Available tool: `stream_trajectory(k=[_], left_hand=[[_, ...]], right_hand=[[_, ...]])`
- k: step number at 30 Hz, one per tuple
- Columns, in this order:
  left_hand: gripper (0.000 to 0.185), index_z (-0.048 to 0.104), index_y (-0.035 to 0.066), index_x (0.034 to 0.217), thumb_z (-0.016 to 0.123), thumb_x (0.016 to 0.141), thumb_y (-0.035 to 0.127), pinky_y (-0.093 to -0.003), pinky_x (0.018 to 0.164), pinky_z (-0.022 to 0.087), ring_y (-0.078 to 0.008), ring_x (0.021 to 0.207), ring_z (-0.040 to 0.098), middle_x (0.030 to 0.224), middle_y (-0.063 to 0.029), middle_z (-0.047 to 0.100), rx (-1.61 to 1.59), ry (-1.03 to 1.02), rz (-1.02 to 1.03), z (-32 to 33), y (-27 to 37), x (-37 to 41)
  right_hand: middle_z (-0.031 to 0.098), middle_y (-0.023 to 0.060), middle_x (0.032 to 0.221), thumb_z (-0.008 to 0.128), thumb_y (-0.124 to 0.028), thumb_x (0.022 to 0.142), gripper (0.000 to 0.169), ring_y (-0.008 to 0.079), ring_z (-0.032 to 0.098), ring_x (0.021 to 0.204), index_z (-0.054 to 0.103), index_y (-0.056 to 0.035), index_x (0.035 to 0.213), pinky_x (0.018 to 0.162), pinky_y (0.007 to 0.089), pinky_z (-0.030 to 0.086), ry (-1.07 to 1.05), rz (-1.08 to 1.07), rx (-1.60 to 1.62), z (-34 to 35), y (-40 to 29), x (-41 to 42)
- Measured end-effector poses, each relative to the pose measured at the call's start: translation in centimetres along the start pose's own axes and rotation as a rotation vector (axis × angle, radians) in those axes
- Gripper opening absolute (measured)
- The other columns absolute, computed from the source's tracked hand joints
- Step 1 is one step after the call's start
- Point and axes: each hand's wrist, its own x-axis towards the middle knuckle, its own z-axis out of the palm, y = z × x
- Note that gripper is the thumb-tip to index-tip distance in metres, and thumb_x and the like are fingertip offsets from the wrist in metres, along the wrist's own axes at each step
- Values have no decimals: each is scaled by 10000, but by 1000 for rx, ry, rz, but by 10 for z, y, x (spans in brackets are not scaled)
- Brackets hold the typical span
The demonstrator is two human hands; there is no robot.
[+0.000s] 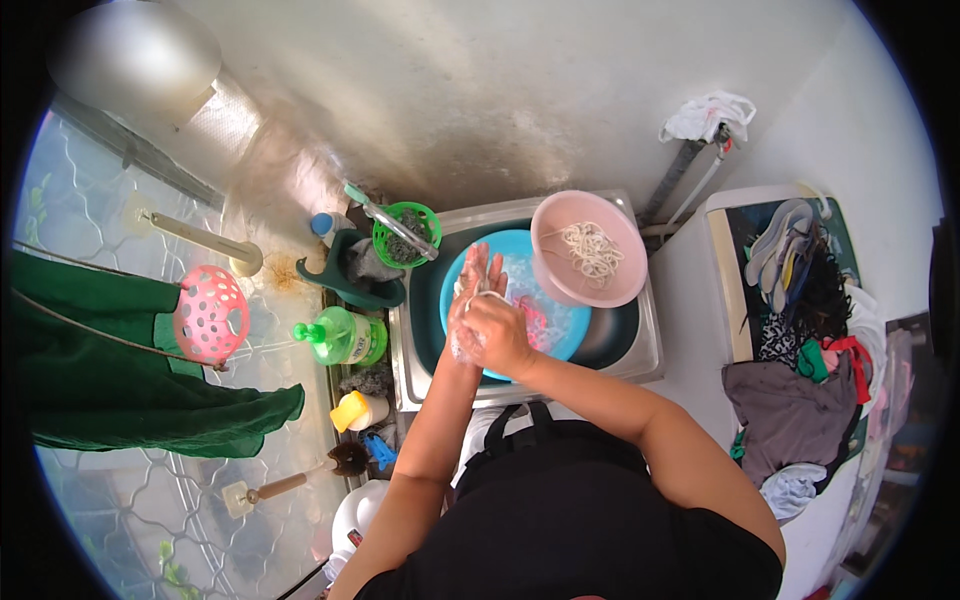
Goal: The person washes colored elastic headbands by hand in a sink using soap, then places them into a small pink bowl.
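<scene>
Over a blue basin (581, 330) of sudsy water, my two wet hands meet. My left hand (478, 289) is raised with its palm up and fingers extended, a pale wet strand, perhaps a shoelace, lying across it. My right hand (495, 334) is curled into a fist on that palm, closed on part of the strand. Something pink (532, 319) shows among the suds. A pink basin (544, 262) beside them holds a tangle of white laces or cords (592, 253). Both basins are at the steel sink (649, 352).
Left of the sink are a green soap bottle (349, 337), a green basket (437, 221) with scouring pads and a brush (390, 221), and a yellow sponge (349, 411). Slippers (784, 244) and clothes (795, 420) lie on a white appliance at right. Green cloth (112, 360) hangs at left.
</scene>
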Motion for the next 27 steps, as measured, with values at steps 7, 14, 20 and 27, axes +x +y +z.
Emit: stream_trajectory(k=[7,14,20,27], left_hand=[[486,314,65,1418,386,1004,310,-302,1055,298,-159,1284,397,1418,-34,407,78,70,-119,30,-10,-8],[449,413,88,1348,351,1008,375,-292,999,361,-151,1212,461,1307,-27,499,-87,92,-170,13,-12,-3],[523,323,75,1422,327,1007,393,-312,1034,329,-229,1306,380,1440,-72,385,-14,-7,-95,1,0,2],[483,409,68,1344,323,1007,403,-385,1072,322,-213,1219,465,1301,-60,504,-68,164,-164,8,-19,-6]], right_hand=[[592,119,739,665,-156,782,213,333,610,772,540,-44,651,689,402,487,143,289,-301,-8,57,24],[604,115,757,646,-170,809,235,334,602,750,539,-44,642,633,422,473,77,238,-257,1,62,23],[536,100,651,695,-173,743,206,338,571,642,557,-64,635,597,436,448,60,94,-159,11,11,9],[550,104,654,723,-187,699,215,321,603,678,556,-66,636,688,420,472,65,341,-415,5,91,23]])
